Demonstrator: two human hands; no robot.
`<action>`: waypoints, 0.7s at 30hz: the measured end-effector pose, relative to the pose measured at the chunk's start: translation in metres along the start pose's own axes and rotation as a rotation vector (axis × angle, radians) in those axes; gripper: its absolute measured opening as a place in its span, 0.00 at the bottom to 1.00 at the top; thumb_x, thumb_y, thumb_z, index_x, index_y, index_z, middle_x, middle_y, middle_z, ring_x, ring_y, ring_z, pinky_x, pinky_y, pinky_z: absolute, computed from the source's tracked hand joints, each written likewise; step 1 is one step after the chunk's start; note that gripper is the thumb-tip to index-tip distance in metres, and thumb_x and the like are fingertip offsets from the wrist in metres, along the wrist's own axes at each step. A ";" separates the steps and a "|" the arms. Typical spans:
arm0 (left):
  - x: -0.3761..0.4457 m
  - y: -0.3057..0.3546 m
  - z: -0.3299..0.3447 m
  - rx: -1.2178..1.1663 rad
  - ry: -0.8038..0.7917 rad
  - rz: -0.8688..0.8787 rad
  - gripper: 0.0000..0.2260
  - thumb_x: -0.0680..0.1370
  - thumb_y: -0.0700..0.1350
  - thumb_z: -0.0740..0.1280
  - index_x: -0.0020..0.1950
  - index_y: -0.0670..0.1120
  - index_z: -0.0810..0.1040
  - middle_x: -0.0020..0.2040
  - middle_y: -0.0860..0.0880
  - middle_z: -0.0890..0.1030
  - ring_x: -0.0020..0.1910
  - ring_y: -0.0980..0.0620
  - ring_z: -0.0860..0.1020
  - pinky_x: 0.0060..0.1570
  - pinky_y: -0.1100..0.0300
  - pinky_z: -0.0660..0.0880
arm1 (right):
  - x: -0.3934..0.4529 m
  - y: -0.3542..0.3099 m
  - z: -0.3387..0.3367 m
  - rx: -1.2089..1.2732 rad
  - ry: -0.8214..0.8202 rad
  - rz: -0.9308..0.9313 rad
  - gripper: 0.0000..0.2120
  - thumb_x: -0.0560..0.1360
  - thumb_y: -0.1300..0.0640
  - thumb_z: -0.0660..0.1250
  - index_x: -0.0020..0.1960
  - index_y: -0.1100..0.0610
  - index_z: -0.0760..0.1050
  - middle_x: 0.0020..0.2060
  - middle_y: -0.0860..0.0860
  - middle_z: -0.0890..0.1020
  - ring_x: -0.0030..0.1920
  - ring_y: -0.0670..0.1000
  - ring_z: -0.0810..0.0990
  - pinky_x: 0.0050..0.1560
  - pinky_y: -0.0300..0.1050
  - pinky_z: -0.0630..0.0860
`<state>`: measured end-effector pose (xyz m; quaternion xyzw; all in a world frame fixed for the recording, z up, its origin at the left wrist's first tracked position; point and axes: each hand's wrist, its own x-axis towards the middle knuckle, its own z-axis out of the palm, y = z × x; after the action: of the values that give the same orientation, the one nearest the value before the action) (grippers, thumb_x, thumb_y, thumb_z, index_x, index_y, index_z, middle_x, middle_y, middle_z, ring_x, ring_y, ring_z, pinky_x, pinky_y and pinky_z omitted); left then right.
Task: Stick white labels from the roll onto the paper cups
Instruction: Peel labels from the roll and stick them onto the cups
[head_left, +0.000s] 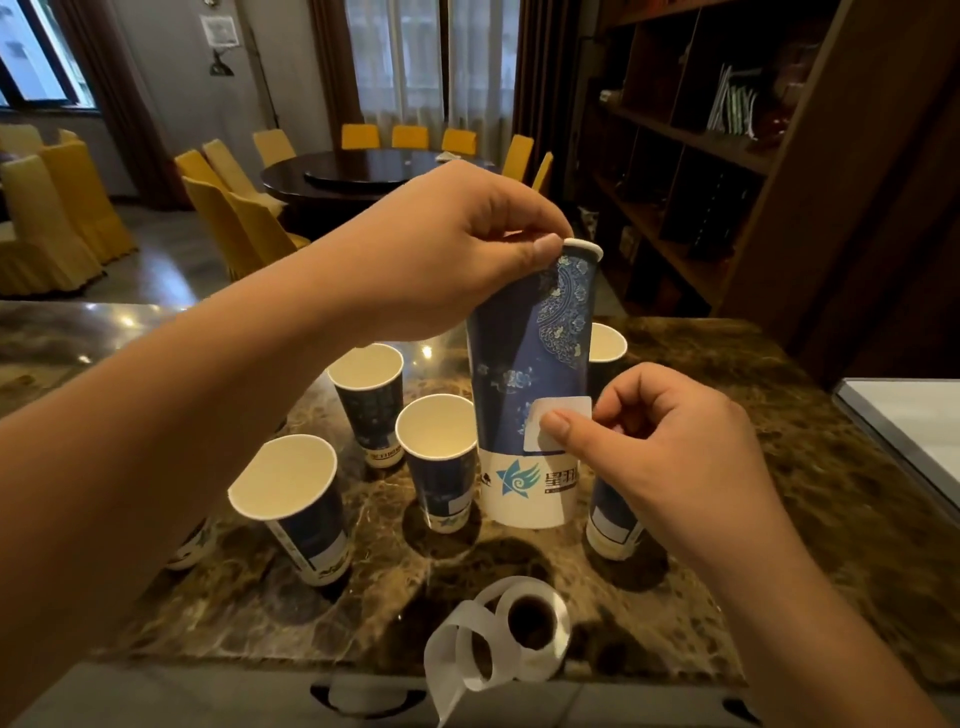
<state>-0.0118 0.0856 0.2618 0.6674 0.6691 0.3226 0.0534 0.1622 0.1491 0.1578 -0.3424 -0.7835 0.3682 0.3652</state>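
My left hand (441, 254) grips the rim of a blue and white paper cup (524, 364) and holds it up above the marble counter. A white label (563, 413) lies on the cup's side, and the thumb of my right hand (654, 441) presses on it, with the other fingers curled behind. The label roll (524, 623) lies on the counter near the front edge, its backing strip trailing loose to the left. Several more cups stand on the counter: one at the left (296, 499), one in the middle (441, 457), one behind it (371, 395).
Another cup (613, 519) stands partly hidden behind my right hand, and one more (605, 345) behind the held cup. The marble counter (810, 499) ends at a grey edge in front. A white tray (914, 431) sits at the right. Shelves rise at the right.
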 end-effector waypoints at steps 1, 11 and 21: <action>0.000 0.000 -0.002 -0.038 -0.020 0.000 0.10 0.80 0.47 0.62 0.57 0.54 0.80 0.48 0.62 0.80 0.50 0.62 0.79 0.51 0.67 0.77 | 0.000 0.000 -0.002 0.011 -0.026 0.013 0.24 0.58 0.32 0.70 0.39 0.51 0.75 0.33 0.44 0.81 0.30 0.43 0.77 0.27 0.32 0.74; -0.006 0.005 0.003 -0.091 0.063 -0.010 0.07 0.79 0.48 0.63 0.53 0.54 0.81 0.46 0.58 0.82 0.49 0.58 0.80 0.52 0.59 0.79 | -0.001 0.002 -0.005 0.593 -0.260 0.138 0.23 0.65 0.50 0.74 0.57 0.46 0.72 0.48 0.45 0.83 0.49 0.41 0.83 0.41 0.39 0.81; -0.006 0.015 0.017 0.189 0.174 0.091 0.10 0.79 0.49 0.63 0.57 0.51 0.80 0.45 0.57 0.77 0.45 0.62 0.76 0.45 0.71 0.74 | -0.001 0.006 0.014 0.201 -0.114 0.031 0.31 0.64 0.33 0.70 0.62 0.34 0.59 0.58 0.36 0.74 0.59 0.43 0.75 0.54 0.44 0.77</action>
<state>0.0098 0.0851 0.2540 0.6686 0.6676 0.3170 -0.0826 0.1527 0.1472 0.1461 -0.2944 -0.7568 0.4693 0.3468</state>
